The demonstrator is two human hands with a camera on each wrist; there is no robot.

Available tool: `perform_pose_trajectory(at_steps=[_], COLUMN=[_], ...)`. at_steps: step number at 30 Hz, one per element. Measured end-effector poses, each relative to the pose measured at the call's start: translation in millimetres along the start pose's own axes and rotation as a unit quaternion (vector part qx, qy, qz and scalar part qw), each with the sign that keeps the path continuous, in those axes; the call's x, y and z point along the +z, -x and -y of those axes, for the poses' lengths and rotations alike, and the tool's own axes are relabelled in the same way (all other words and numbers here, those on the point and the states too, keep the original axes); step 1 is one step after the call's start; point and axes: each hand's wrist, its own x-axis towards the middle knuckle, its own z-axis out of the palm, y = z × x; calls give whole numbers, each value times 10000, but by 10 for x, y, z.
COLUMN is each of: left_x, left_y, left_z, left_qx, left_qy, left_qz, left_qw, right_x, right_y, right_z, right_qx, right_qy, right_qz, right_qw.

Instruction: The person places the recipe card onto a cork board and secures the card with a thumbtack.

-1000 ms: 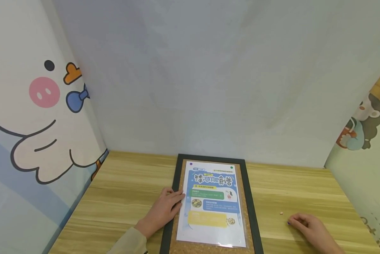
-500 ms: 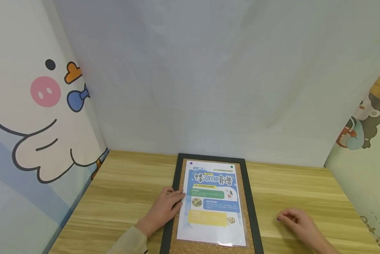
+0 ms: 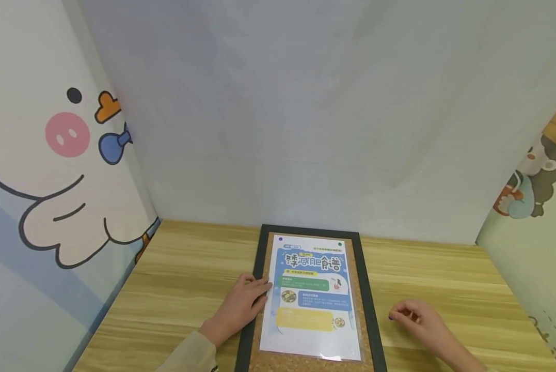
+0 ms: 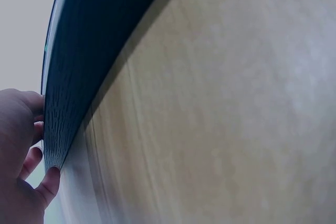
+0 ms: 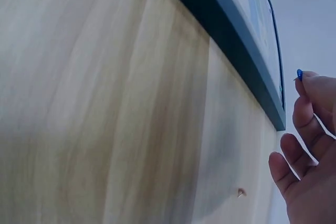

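Observation:
In the head view my left hand (image 3: 240, 307) rests on the left edge of a black-framed cork board (image 3: 368, 299), with fingertips over the frame and onto a printed poster (image 3: 310, 338). The left wrist view shows fingers on top of the frame (image 4: 79, 72) and one against its outer side. My right hand (image 3: 419, 323), just right of the board, pinches a small blue push pin (image 5: 300, 74) between thumb and finger, raised above the table. A purple pin (image 3: 280, 238) and a green pin (image 3: 340, 244) sit in the poster's top corners.
A tiny pinkish-brown piece (image 5: 241, 192) lies on the wood-grain table (image 3: 435, 268) near my right hand. A grey-white curtain (image 3: 305, 113) stands behind, with printed cartoon walls left and right.
My right hand has moved left toward the board with the blue pin, passing over the tiny piece, which it now hides in the head view. My left hand has not moved.

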Motion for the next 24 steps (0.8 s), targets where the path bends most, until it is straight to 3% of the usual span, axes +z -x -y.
perform_pose_trajectory(at_steps=[14, 24], left_x=[-26, -10], left_y=[-8, -19], left_z=[-23, -16], left_qx=[-131, -120], left_qy=[-63, -100], left_qz=[129, 96], left_qw=[9998, 9998], right_x=[163, 282], right_y=[-152, -283], right_z=[266, 507], right_qx=[-305, 355], right_qy=[-340, -465], right_qz=[435, 1168], right_qw=[9980, 9914])
